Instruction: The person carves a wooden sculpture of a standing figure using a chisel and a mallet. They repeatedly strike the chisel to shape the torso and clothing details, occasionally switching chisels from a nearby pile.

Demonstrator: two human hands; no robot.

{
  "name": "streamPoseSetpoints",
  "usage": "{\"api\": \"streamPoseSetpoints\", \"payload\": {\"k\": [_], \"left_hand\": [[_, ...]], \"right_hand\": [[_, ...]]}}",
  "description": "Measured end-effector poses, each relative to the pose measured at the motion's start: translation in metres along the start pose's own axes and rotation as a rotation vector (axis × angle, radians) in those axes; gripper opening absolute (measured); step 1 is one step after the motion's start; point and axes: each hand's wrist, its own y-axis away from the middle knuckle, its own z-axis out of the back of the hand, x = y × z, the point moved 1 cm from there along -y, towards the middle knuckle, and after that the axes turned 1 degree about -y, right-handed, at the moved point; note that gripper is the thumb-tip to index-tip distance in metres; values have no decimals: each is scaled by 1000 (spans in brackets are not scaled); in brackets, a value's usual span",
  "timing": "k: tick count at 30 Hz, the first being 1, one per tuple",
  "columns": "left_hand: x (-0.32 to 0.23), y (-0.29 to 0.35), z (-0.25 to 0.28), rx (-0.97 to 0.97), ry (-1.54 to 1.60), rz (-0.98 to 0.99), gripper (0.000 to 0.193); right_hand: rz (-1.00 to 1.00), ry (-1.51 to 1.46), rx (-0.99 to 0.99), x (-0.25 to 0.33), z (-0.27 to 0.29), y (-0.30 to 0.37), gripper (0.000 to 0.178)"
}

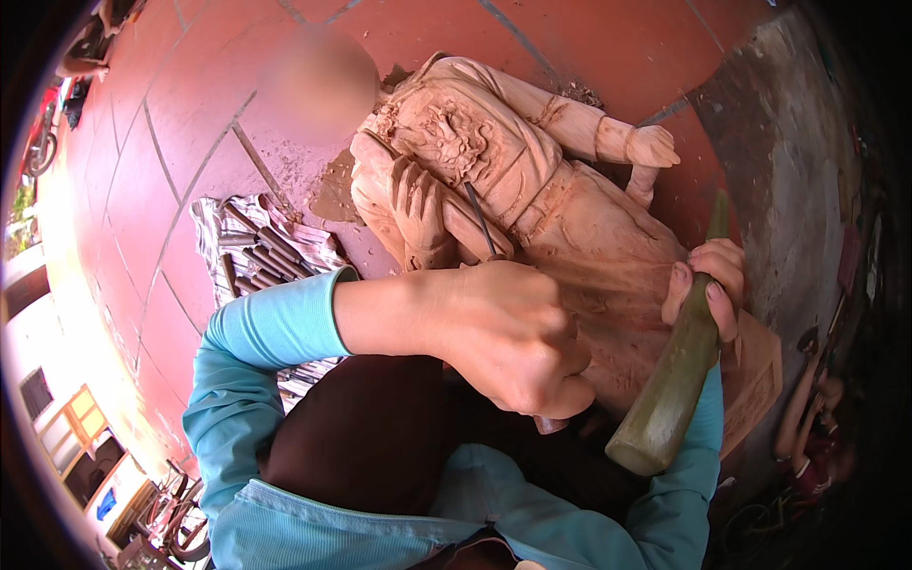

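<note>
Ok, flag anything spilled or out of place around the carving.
Only brown debris lies scattered on the red tiles beside the carved figure; it looks untidy, though probably just carving waste.

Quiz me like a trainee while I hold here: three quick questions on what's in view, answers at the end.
1. Multiple choice: which hand grips the green club?
A) left
B) right
C) both

2. True or false: the spare tools lie on a striped cloth.

3. Short answer: what does the left hand hold, and where does its blade point?

Key:
1. B, the right hand.
2. True.
3. A chisel; its blade points at the carved front of the statue.
</note>
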Motion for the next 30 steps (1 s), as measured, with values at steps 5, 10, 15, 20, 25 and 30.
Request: {"api": "streamPoseSetpoints", "payload": {"k": [5,10,15,20,25,30], "left_hand": [[0,0,-8,53,-60,29,34],[6,-1,-10,51,-87,34,34],[-2,-7,-8,-69,-237,51,24],[-14,-6,-20,-36,-311,22,16],[-10,-2,-21,-38,-211,85,20],[-3,-4,-15,-51,-142,87,25]], "right_hand": [[7,-20,-37,0,-1,0,49],[0,-26,-29,0,1,-3,49],[-4,-46,-29,1,-1,-1,51],[-8,-46,-23,-1,-1,-2,53],[-7,-45,-8,-1,1,-1,52],[66,17,49,0,-1,-8,49]]}}
